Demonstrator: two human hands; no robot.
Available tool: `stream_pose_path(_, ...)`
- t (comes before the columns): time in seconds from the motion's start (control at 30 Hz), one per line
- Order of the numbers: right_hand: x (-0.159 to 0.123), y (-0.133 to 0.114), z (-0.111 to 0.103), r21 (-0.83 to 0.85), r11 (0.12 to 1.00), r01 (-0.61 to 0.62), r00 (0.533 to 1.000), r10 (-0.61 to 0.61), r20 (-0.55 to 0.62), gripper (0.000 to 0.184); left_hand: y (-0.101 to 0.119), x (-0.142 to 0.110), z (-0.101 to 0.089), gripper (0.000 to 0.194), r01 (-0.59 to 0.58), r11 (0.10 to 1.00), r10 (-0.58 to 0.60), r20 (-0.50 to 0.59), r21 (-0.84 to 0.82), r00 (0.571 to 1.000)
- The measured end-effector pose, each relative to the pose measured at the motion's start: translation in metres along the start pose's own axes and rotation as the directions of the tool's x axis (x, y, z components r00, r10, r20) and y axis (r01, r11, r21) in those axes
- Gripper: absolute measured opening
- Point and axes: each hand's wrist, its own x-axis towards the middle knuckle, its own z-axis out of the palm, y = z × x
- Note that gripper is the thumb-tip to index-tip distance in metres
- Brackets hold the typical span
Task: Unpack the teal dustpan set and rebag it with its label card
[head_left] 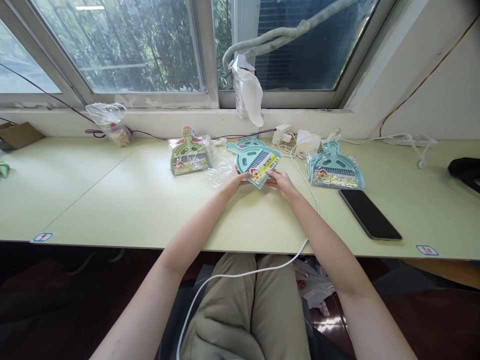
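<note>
A light blue mini dustpan and brush set (250, 159) with a yellow printed label is tilted above the table, its handle pointing to the upper left. My left hand (238, 178) grips its lower left edge, thumb on the front. On the lower right side, my right hand (279, 181) closes round it too, thumb by the label. Partly hidden behind it lies another blue dustpan (252, 140). Clear plastic wrapping (220, 170) spreads just left of my left hand.
Packaged green dustpan sets (190, 156) lie to the left, packaged blue ones (333, 167) to the right. A black phone (369, 214) rests near the front edge. A white cable (313, 192) runs over the table into my lap. A tissue pack (247, 92) hangs by the window.
</note>
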Motion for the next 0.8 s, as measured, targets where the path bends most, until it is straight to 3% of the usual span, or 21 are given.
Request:
stream_pose_path(0.5, 0.0017, 0.0022, -0.0014, -0.013, 1.0, 0.001, 0.995, -0.002, -0.098, 0.011, 0.0025, -0.0051, 0.006, 0.07, -0.027, 0.998, 0.026, 0.015, 0.054, 1.0)
stream_pose_path(0.8, 0.0015, 0.0029, -0.0006, -0.012, 1.0, 0.004, 0.998, -0.005, -0.061, 0.014, -0.0005, -0.0035, 0.0056, 0.076, -0.057, 0.995, 0.056, 0.021, 0.078, 0.998)
